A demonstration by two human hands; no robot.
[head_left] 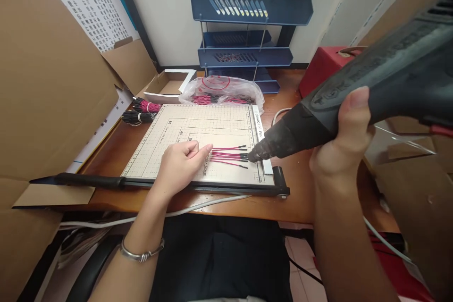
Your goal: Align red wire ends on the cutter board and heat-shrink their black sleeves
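Note:
My left hand (186, 160) is closed over the near ends of several thin red wires (228, 155), which fan out to the right with black tips. The wires lie over a cream paper cutter board (170, 141) printed with grid lines. My right hand (348, 137) is wrapped round a dark heat gun (318, 104), its thumb on top. The gun slants down to the left, and its nozzle (262, 151) ends close by the black wire tips. Whether the nozzle touches them I cannot tell.
A long black cutter arm (92, 180) runs along the board's near edge. Behind the board are wire bundles (138, 117), a clear plastic bag (226, 87) of more wires and a blue tiered rack (244, 56). Cardboard (53, 80) stands at left; a red box (318, 71) at right.

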